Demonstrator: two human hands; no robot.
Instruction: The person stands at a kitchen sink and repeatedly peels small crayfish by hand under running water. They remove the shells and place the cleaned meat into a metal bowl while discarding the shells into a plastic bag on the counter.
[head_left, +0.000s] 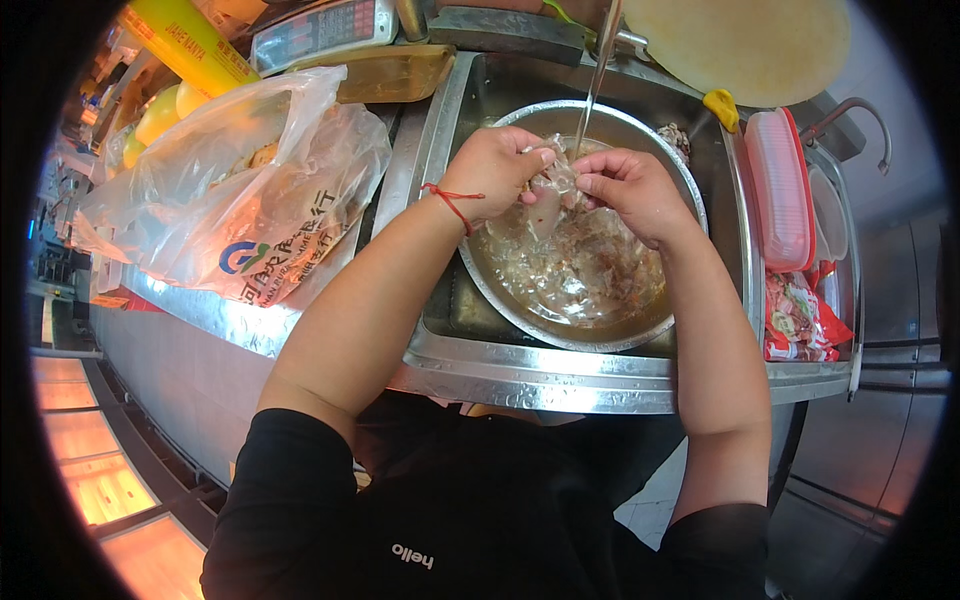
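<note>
A large round metal basin (491, 289) stands in a steel sink, holding murky water with pieces of what looks like meat (607, 255) under the surface. A thin stream of water (592, 97) falls into it from above. My left hand (501, 169), with a red string at the wrist, pinches a pale, wet, translucent piece (556, 176) over the basin. My right hand (630, 187) grips the same piece from the other side with thumb and fingertips. Whether the piece is skin, fat or a thin film, I cannot tell.
Left of the sink lies a filled plastic bag (225, 217) with a digital scale (322, 30) behind it. A round board (750, 45), a yellow cloth (721, 110), a red-rimmed plastic basket (780, 191) and a red food packet (802, 319) are at the right. The sink's steel front edge (540, 375) is nearest me.
</note>
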